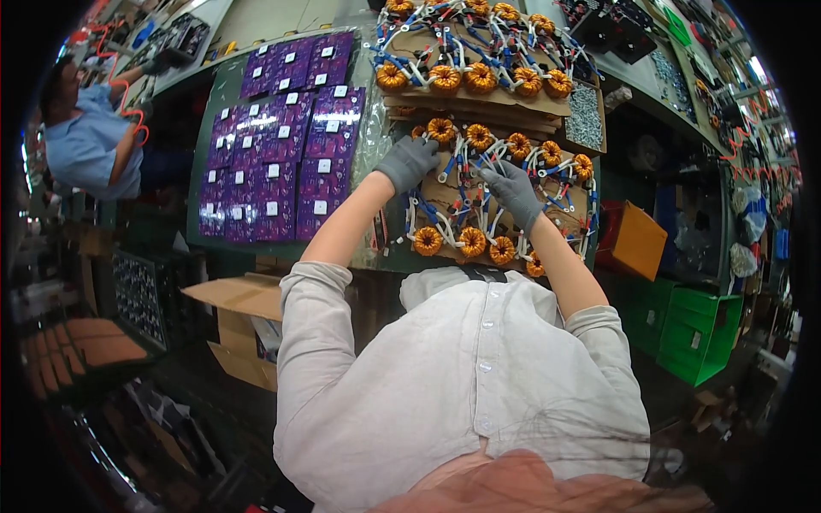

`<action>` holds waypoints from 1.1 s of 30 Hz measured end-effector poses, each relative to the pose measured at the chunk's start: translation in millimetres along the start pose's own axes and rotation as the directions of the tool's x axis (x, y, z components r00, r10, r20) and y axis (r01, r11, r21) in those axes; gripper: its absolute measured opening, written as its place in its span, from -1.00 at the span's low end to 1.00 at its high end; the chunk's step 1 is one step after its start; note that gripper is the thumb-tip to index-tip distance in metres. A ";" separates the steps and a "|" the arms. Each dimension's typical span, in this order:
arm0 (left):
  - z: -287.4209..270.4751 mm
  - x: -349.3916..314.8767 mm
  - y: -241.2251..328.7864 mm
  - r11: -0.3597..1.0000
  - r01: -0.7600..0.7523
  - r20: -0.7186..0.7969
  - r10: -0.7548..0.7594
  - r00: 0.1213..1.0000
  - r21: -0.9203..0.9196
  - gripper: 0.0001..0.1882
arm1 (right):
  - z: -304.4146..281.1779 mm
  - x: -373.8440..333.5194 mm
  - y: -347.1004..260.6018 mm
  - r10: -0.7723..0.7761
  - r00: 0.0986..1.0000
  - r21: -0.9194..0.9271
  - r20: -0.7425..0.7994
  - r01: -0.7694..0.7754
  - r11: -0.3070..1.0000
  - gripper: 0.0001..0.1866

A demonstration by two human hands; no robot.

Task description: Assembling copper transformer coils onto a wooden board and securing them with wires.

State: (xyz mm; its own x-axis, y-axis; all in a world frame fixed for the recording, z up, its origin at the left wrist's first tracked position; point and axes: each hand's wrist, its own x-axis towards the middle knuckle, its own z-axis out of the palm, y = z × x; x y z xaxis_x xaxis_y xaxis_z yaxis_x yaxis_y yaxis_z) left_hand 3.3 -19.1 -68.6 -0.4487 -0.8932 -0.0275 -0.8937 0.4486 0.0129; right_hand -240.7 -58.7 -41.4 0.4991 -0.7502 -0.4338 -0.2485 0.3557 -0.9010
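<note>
My left hand [407, 163], in a grey glove, has its fingers curled at the far left end of a row of copper-wound ring coils [440, 130]. What its fingertips hold is hidden beneath them. My right hand [512, 191], gloved alike, pinches at the white leads with ring terminals [487, 162] in the middle of the bundle. Blue, white and red wires tangle between this row and a nearer row of coils [471, 241]. Both rows lie on brown cardboard [445, 198].
Purple circuit boards [273, 171] cover the table's left side. More coils [480, 79] lie on stacked cardboard beyond. A box of small metal parts [585, 118] stands at the right, with an orange bin [637, 240] and green crate [699, 335] nearer. A co-worker [94, 141] is at far left.
</note>
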 end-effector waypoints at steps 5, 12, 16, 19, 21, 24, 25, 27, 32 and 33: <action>8.3 11.4 -12.7 0.993 -0.107 -0.036 0.108 0.993 0.045 -0.90 | 34.9 29.8 -19.5 -0.157 0.987 -0.461 -0.042 0.121 0.879 -0.68; 14.9 17.6 -29.0 0.829 -0.001 -0.114 -0.075 0.991 -0.560 -0.81 | 41.8 65.1 -16.9 0.017 1.000 -0.846 0.017 0.005 0.533 -0.67; 13.6 34.6 -38.2 0.268 0.341 0.272 -0.264 0.925 -0.901 -0.65 | 35.6 68.1 -9.9 0.158 0.981 -0.653 -0.116 -0.195 0.732 -0.66; 18.2 36.8 -55.0 0.047 0.244 0.247 0.077 0.966 -0.969 -0.51 | 30.0 62.2 6.5 0.018 0.927 0.034 -0.375 -0.005 0.999 -0.58; 3.8 30.6 -58.2 0.099 0.237 0.249 0.141 0.958 -0.966 -0.51 | 27.2 47.5 4.2 0.028 0.931 0.073 -0.365 -0.001 0.997 -0.60; -0.3 27.7 -55.6 0.148 0.265 0.285 0.132 0.949 -0.953 -0.52 | 26.7 35.9 11.3 0.067 0.946 0.156 -0.316 -0.017 0.988 -0.66; -0.7 28.0 -53.3 0.139 0.308 0.319 0.062 0.946 -0.941 -0.52 | 32.3 31.1 11.1 0.013 0.941 0.112 -0.339 0.027 0.993 -0.68; -3.4 24.0 -47.5 0.073 0.315 0.316 -0.001 0.949 -0.946 -0.54 | 40.7 27.7 16.4 -0.011 0.927 0.016 -0.374 0.018 1.000 -0.75; -3.6 22.0 -42.2 0.066 0.288 0.281 -0.106 0.954 -0.955 -0.57 | 58.1 30.3 13.6 -0.054 0.894 -0.064 -0.445 0.029 0.998 -0.76; -4.9 21.4 -40.5 0.056 0.304 0.295 -0.128 0.947 -0.951 -0.57 | 59.6 33.3 16.0 -0.065 0.893 -0.092 -0.445 0.026 0.995 -0.76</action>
State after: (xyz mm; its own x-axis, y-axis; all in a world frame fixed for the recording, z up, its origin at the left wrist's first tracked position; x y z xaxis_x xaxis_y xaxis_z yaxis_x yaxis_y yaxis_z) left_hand 29.8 -56.5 -64.7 -0.3100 -0.8942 -0.3230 -0.1872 -0.2757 0.9428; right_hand -178.5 -44.7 -70.8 0.0922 -0.9412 -0.3250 -0.3109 0.2828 -0.9074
